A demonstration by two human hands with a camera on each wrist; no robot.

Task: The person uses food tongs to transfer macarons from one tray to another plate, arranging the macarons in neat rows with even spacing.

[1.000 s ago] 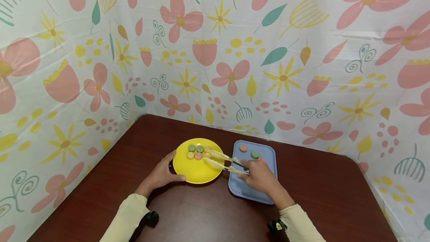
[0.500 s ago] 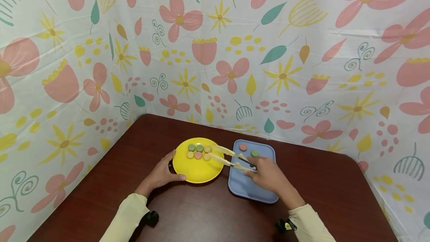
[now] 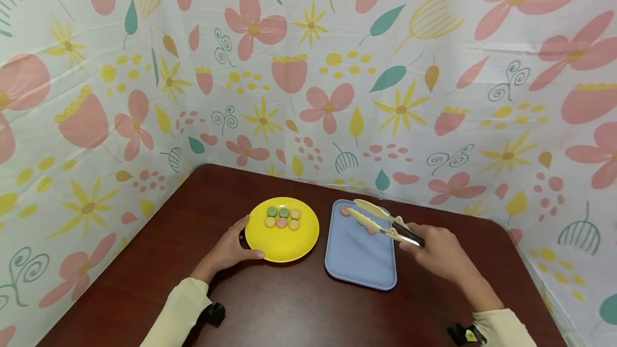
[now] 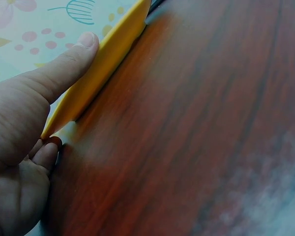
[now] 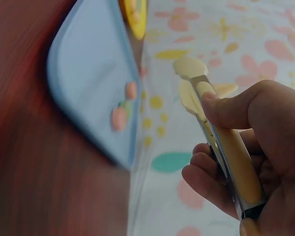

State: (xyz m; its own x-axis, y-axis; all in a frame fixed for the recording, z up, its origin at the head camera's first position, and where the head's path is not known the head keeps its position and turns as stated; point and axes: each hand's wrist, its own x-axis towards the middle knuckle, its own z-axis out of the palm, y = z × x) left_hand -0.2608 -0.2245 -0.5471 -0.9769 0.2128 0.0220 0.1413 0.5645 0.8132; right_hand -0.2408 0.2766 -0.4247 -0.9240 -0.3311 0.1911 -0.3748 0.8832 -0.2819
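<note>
The left hand [image 3: 230, 245] grips a round yellow plate [image 3: 285, 246], the right hand [image 3: 441, 253] holds slightly parted cream-and-metal tongs [image 5: 237, 162] near a rectangular blue tray [image 3: 359, 261], and beyond, six round pastel macarons [image 3: 281, 223] lie plated, three macarons [image 5: 119, 119] at the tray's far end apparently remaining.

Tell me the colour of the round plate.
The plate is yellow, clearest in the head view.

Right hand [image 3: 439, 253] is now right of the tray [image 3: 361, 266], tongs [image 5: 240, 164] shifted from plate [image 3: 284, 245] to over tray's far end.
</note>
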